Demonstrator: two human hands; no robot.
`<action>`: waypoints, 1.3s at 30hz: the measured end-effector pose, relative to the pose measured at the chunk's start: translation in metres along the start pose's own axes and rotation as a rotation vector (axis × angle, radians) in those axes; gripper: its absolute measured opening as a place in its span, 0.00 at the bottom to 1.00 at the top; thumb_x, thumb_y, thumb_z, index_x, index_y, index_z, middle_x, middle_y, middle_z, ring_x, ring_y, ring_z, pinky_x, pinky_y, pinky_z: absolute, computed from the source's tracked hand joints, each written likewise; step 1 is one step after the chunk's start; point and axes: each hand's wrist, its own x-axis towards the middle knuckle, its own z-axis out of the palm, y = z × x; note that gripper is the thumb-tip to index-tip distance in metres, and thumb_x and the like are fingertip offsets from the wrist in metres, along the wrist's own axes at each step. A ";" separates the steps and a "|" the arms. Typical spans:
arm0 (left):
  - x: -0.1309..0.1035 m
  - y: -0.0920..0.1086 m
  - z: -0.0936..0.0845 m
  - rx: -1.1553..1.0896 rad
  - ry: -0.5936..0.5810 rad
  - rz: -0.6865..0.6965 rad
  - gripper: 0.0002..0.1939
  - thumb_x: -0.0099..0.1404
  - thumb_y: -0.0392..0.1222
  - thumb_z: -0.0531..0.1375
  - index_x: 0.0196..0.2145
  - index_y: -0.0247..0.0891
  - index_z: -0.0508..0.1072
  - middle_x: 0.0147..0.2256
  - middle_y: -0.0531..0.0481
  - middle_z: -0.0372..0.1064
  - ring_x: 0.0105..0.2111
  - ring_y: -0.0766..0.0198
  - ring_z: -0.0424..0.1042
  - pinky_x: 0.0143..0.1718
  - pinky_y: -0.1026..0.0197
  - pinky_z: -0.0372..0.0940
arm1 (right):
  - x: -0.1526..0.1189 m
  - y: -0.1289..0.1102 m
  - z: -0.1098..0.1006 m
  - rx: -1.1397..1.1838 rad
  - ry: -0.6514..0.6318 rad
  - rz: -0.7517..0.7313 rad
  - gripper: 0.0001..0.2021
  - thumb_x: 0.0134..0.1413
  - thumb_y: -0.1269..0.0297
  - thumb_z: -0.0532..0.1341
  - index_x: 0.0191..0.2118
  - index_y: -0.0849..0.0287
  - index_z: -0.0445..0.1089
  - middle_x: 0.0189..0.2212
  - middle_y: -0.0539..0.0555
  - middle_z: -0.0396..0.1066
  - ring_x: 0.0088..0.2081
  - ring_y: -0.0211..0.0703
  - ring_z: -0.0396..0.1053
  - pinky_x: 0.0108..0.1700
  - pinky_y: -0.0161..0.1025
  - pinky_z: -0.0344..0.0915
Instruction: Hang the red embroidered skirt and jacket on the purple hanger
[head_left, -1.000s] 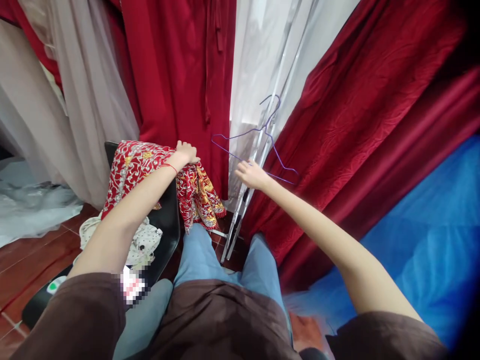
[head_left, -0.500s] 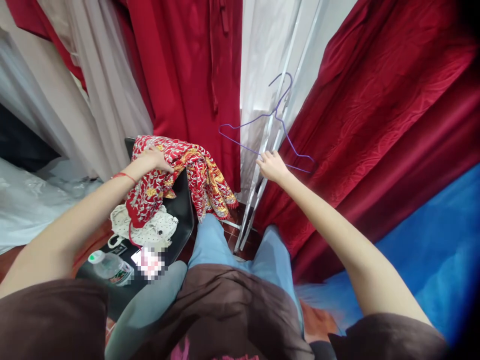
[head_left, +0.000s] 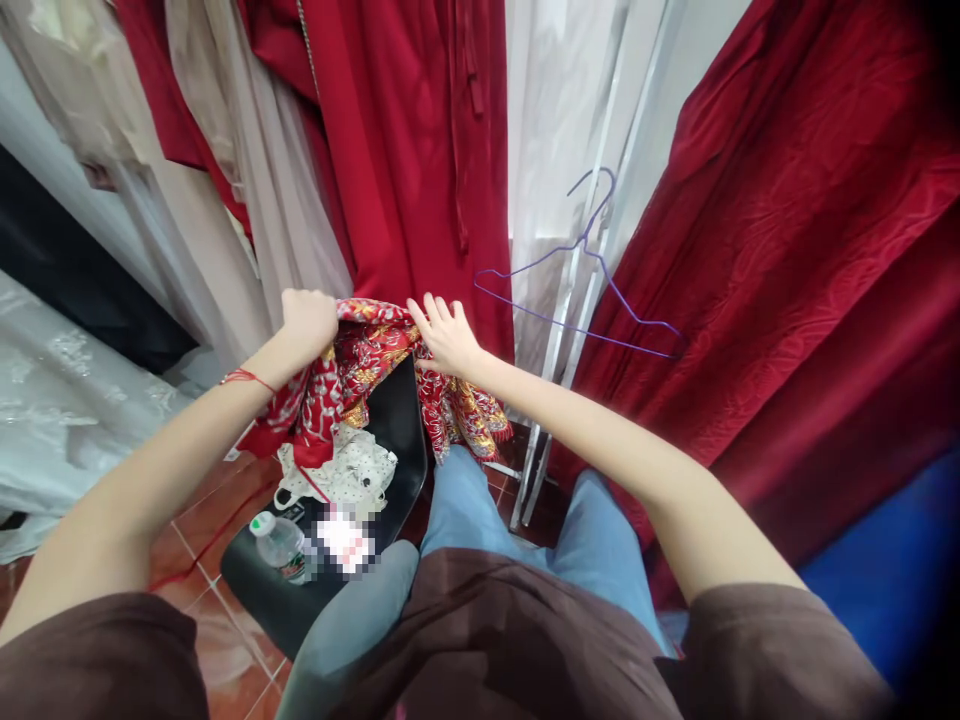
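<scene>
A red garment (head_left: pixel 375 345) with gold and silver embroidery and a fringed end is draped over the back of a black chair (head_left: pixel 401 425). My left hand (head_left: pixel 310 325) is closed round its upper left edge and lifts that side, so the cloth hangs in folds below the fist. My right hand (head_left: pixel 448 335) touches the garment's right part, near the top of the chair back, with its fingers spread. To the right, a purple wire hanger (head_left: pixel 583 242) is in front of the white metal rack posts with nothing on it.
On the chair seat are a white dotted cloth bag (head_left: pixel 349 465), a clear plastic bottle (head_left: pixel 281 548) with a green-white cap and a blurred-out flat item (head_left: pixel 345 540). Long red drapes (head_left: pixel 787 220) hang right; red, beige and white gowns (head_left: pixel 67 400) hang left.
My right hand has left the hanger's lower bar and moved left onto the garment. My left hand has closed on the garment and raised its left side. The view has shifted left.
</scene>
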 end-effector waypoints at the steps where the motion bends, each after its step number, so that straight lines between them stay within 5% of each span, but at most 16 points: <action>1: -0.001 0.006 -0.014 0.051 0.060 0.000 0.20 0.66 0.38 0.48 0.42 0.28 0.78 0.43 0.27 0.75 0.49 0.38 0.72 0.48 0.42 0.61 | 0.010 -0.011 0.001 0.035 0.044 0.052 0.51 0.50 0.54 0.67 0.71 0.71 0.41 0.68 0.79 0.46 0.66 0.73 0.50 0.61 0.64 0.52; 4: -0.007 0.029 -0.043 0.001 0.224 0.184 0.21 0.68 0.35 0.45 0.41 0.30 0.77 0.43 0.33 0.74 0.53 0.41 0.68 0.54 0.42 0.57 | 0.038 -0.032 0.001 0.164 0.165 0.176 0.52 0.52 0.54 0.65 0.72 0.68 0.36 0.71 0.77 0.38 0.70 0.70 0.42 0.62 0.65 0.51; 6: -0.010 0.047 -0.054 -0.153 0.273 0.367 0.19 0.70 0.39 0.46 0.41 0.34 0.76 0.43 0.38 0.73 0.57 0.43 0.63 0.60 0.41 0.52 | 0.052 -0.030 -0.004 0.272 0.226 0.259 0.43 0.57 0.58 0.60 0.72 0.68 0.38 0.70 0.76 0.44 0.68 0.66 0.47 0.61 0.63 0.53; 10: -0.007 0.072 -0.069 -0.378 0.251 0.600 0.15 0.69 0.44 0.50 0.40 0.38 0.75 0.39 0.43 0.72 0.58 0.44 0.63 0.65 0.40 0.45 | 0.060 0.008 -0.015 0.468 0.229 0.416 0.24 0.61 0.66 0.50 0.63 0.60 0.58 0.52 0.65 0.71 0.53 0.60 0.68 0.52 0.57 0.65; 13: 0.009 0.067 -0.067 -0.530 0.271 0.621 0.19 0.70 0.52 0.51 0.49 0.40 0.73 0.41 0.47 0.72 0.55 0.48 0.68 0.64 0.42 0.49 | 0.046 0.043 -0.016 0.543 0.283 0.510 0.16 0.62 0.62 0.50 0.52 0.57 0.67 0.39 0.58 0.75 0.45 0.55 0.72 0.48 0.52 0.68; 17: 0.044 0.035 -0.012 -0.655 0.322 0.253 0.27 0.74 0.54 0.43 0.60 0.36 0.63 0.55 0.40 0.68 0.58 0.52 0.66 0.61 0.49 0.56 | 0.018 0.078 -0.009 0.628 0.434 0.725 0.12 0.61 0.59 0.54 0.45 0.57 0.69 0.34 0.56 0.74 0.39 0.50 0.72 0.47 0.49 0.69; 20: 0.046 0.025 0.055 -0.517 -0.002 0.030 0.36 0.67 0.59 0.52 0.60 0.25 0.62 0.61 0.25 0.60 0.61 0.40 0.61 0.62 0.43 0.56 | 0.002 0.095 -0.007 0.633 0.482 0.830 0.10 0.60 0.60 0.54 0.38 0.58 0.69 0.31 0.55 0.72 0.37 0.49 0.72 0.46 0.48 0.69; 21: 0.038 0.028 0.076 -0.486 -0.071 0.032 0.38 0.66 0.60 0.54 0.61 0.24 0.60 0.63 0.23 0.56 0.64 0.37 0.57 0.63 0.40 0.54 | -0.002 0.099 -0.006 0.628 0.488 0.847 0.11 0.60 0.60 0.53 0.36 0.58 0.69 0.30 0.55 0.72 0.37 0.49 0.72 0.46 0.48 0.69; 23: 0.011 0.047 0.113 -0.495 0.112 0.036 0.34 0.69 0.57 0.50 0.63 0.28 0.58 0.66 0.27 0.51 0.68 0.43 0.51 0.65 0.44 0.51 | -0.011 0.105 -0.005 0.626 0.485 0.872 0.12 0.60 0.60 0.51 0.34 0.57 0.69 0.28 0.54 0.71 0.37 0.49 0.71 0.45 0.48 0.69; 25: -0.027 0.075 0.146 -0.576 0.252 -0.021 0.29 0.71 0.56 0.45 0.60 0.34 0.59 0.63 0.32 0.57 0.65 0.51 0.58 0.64 0.51 0.54 | -0.019 0.107 -0.001 0.637 0.453 0.886 0.12 0.59 0.61 0.50 0.34 0.57 0.69 0.28 0.54 0.71 0.36 0.49 0.71 0.45 0.47 0.69; 26: -0.047 0.089 0.161 -0.614 0.214 -0.041 0.27 0.72 0.56 0.43 0.57 0.36 0.61 0.60 0.34 0.61 0.61 0.53 0.63 0.62 0.52 0.57 | -0.023 0.106 0.001 0.641 0.432 0.889 0.12 0.58 0.62 0.50 0.34 0.57 0.69 0.28 0.54 0.72 0.36 0.48 0.71 0.45 0.47 0.69; 30: -0.114 0.139 0.216 -0.664 -0.446 0.159 0.25 0.65 0.61 0.55 0.52 0.42 0.67 0.53 0.36 0.70 0.53 0.50 0.73 0.51 0.53 0.67 | -0.040 0.098 0.013 0.634 0.335 0.891 0.12 0.56 0.66 0.51 0.39 0.57 0.71 0.32 0.54 0.75 0.37 0.48 0.72 0.47 0.45 0.68; 34: -0.127 0.164 0.247 -0.614 -0.638 0.219 0.25 0.63 0.55 0.64 0.51 0.37 0.71 0.52 0.34 0.70 0.51 0.45 0.73 0.47 0.48 0.70 | -0.054 0.093 0.023 0.662 0.281 0.810 0.12 0.54 0.65 0.54 0.41 0.56 0.73 0.35 0.54 0.77 0.39 0.47 0.73 0.47 0.43 0.67; 39: -0.104 0.168 0.244 -0.648 -0.703 0.372 0.16 0.70 0.48 0.60 0.52 0.40 0.72 0.53 0.46 0.69 0.51 0.55 0.71 0.50 0.52 0.71 | -0.070 0.100 0.030 0.734 0.306 0.777 0.11 0.49 0.65 0.58 0.37 0.56 0.75 0.34 0.53 0.78 0.36 0.47 0.73 0.43 0.41 0.67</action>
